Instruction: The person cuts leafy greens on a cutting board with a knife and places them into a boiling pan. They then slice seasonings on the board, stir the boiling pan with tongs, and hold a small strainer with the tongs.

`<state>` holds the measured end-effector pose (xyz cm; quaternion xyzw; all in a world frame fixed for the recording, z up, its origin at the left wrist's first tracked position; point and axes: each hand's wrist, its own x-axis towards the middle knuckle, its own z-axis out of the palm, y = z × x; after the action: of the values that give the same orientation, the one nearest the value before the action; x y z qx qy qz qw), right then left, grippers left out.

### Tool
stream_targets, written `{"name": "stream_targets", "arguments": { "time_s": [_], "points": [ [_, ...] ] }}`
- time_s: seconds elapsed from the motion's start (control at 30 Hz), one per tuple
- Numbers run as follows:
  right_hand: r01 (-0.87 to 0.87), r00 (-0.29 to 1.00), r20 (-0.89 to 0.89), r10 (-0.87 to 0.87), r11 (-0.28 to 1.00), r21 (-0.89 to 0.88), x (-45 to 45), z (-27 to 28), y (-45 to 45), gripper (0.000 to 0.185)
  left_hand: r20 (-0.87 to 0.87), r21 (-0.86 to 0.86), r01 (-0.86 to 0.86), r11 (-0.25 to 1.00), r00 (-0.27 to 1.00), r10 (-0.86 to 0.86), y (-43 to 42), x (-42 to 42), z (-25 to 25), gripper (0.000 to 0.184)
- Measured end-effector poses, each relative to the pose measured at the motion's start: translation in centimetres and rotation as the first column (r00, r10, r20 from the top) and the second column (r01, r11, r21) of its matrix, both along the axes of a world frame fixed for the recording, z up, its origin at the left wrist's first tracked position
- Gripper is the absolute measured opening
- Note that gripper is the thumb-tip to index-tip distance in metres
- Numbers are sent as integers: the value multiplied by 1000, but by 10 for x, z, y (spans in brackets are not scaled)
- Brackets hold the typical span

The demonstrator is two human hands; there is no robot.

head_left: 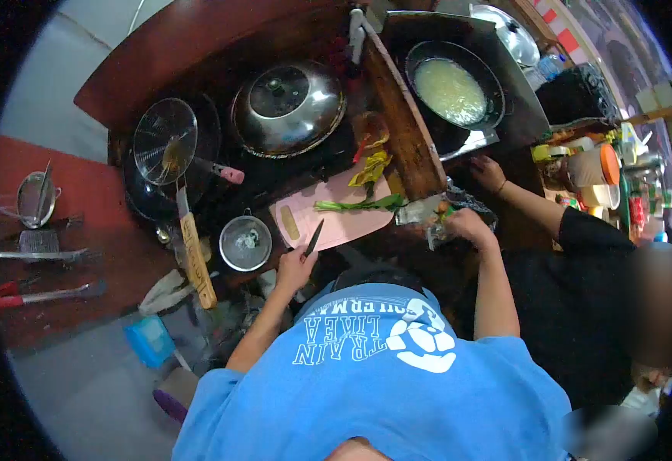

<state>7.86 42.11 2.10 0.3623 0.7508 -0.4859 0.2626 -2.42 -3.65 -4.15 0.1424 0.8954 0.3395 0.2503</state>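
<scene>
My left hand (296,269) is closed around the handle of a knife (314,239), its dark blade pointing up over the near edge of a pink cutting board (344,229). Green leafy stalks (359,204) lie across the board's right half, and yellow packaging (372,169) sits at its far edge. My right hand (466,227) is right of the board, fingers curled down at a crumpled plastic bag (420,211). Small green and orange bits show by those fingers, but what they grip is hidden.
A lidded pan (290,111) and a wire skimmer (165,142) are behind the board; a strainer (245,243) stands left. At right, a wok (451,88) holds pale liquid. A co-worker's hand (488,175) is near the stove, beside jars (582,169).
</scene>
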Motion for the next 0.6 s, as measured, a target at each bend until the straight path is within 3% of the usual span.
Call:
{"name": "stream_targets", "arguments": {
  "time_s": [0.07,0.1,0.13,0.17,0.2,0.27,0.33,0.43,0.47,0.53,0.6],
  "points": [
    [-233,964,121,236,972,-39,-17,33,-36,23,-55,81,-91,993,994,96,-2,-3,-23,34],
    [-317,946,39,321,946,-71,-18,11,-47,25,-51,77,-108,991,992,112,-1,-5,-29,34],
    [-473,876,81,475,880,-45,-38,11,-69,27,-81,56,-130,990,988,134,2,-8,-33,33],
    [-584,739,-218,637,768,263,-47,0,-97,28,-106,36,-151,988,982,154,6,-8,-39,33],
    [-572,723,-294,625,781,253,-61,-22,-120,28,-196,23,-107,994,974,110,10,-9,-45,31],
    [-338,632,-554,542,836,432,-85,-54,-165,29,-130,-4,-140,990,982,139,27,-16,-36,32],
    [-228,590,-563,579,788,572,-110,-106,-194,34,-66,-35,-165,986,984,163,42,-21,-23,34],
    [-280,545,-495,676,704,653,-132,-137,-212,26,-90,-92,-60,994,995,52,54,-23,-22,45],
    [-347,604,-493,626,764,544,-140,-144,-212,17,-146,-91,-37,995,989,23,56,-23,-26,51],
    [-328,589,-516,622,768,550,-141,-153,-212,15,-307,0,26,1000,951,-24,52,-23,-45,59],
    [-323,612,-489,621,761,563,-140,-161,-211,10,-301,-56,24,998,953,-40,54,-19,-55,58]
  ]
}}
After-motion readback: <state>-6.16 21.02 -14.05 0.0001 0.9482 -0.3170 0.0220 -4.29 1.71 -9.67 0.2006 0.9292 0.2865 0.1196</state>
